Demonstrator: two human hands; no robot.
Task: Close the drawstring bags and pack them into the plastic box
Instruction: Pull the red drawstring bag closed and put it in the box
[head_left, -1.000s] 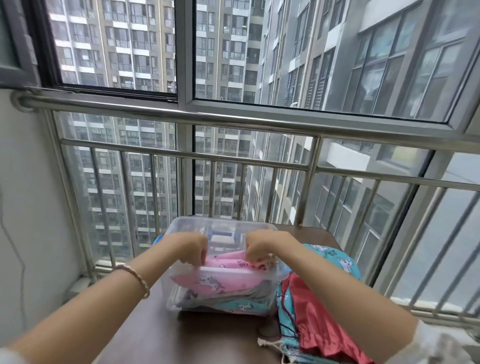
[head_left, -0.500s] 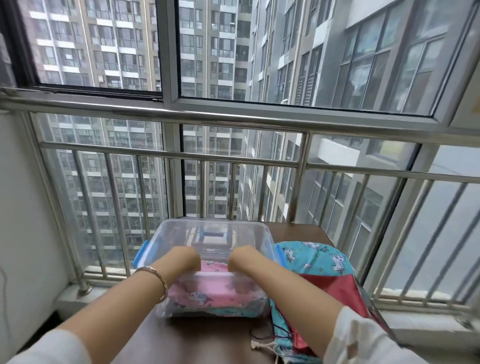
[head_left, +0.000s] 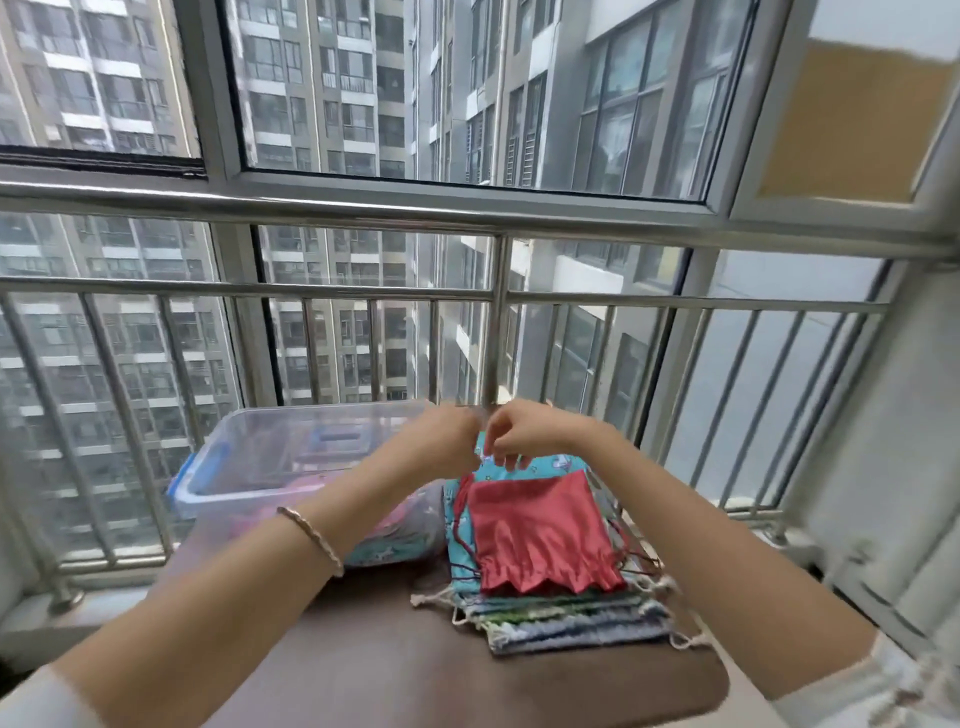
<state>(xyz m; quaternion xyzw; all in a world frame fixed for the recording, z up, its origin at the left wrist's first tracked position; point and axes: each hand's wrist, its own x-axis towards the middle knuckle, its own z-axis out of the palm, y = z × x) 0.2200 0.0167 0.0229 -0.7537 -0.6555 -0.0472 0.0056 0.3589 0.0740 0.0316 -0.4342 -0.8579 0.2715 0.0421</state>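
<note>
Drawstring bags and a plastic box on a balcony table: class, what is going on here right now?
A person stands at a brown table by a railing. The left hand and right hand meet above the far end of a stack of drawstring bags, fingers pinched; what they hold is too blurred to tell. A red bag tops the stack, partly covering a turquoise bag. To the left, the clear plastic box already holds pink and turquoise bags.

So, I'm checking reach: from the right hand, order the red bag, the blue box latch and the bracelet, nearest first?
From the right hand:
1. Red bag, just below it on the pile.
2. Bracelet, on the left wrist, lower left.
3. Blue latch, at the box's far left end.
</note>
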